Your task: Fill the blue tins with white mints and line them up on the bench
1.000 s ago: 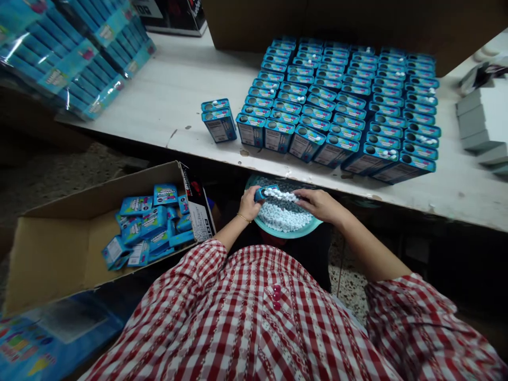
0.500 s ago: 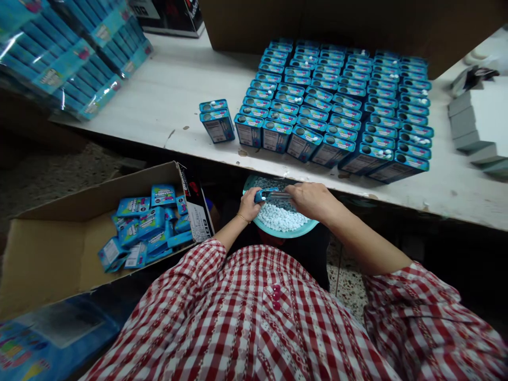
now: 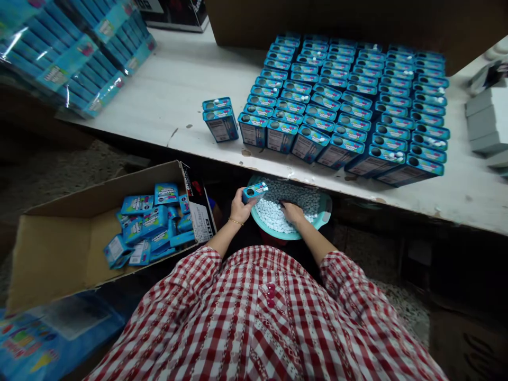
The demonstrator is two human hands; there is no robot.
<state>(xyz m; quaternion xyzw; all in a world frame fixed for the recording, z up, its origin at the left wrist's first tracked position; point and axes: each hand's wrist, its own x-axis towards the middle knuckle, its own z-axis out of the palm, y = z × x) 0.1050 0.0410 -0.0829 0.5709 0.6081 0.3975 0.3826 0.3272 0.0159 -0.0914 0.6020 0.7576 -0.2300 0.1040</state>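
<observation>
Right hand [image 3: 293,212] lowered into pellets [image 3: 270,214]; left hand [image 3: 239,207] grips blue box [image 3: 254,191].

Blue boxes [image 3: 354,122] stand on the white table [image 3: 174,87].

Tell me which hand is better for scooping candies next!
Probably the right hand: it touches white candies in the turquoise basin, while the left hand holds a blue candy box.

Dim light; deep shadow around the bowl [image 3: 326,205] below the surface [image 3: 174,79]; glare streaks blurred packs [image 3: 55,74] at its left end.
</observation>
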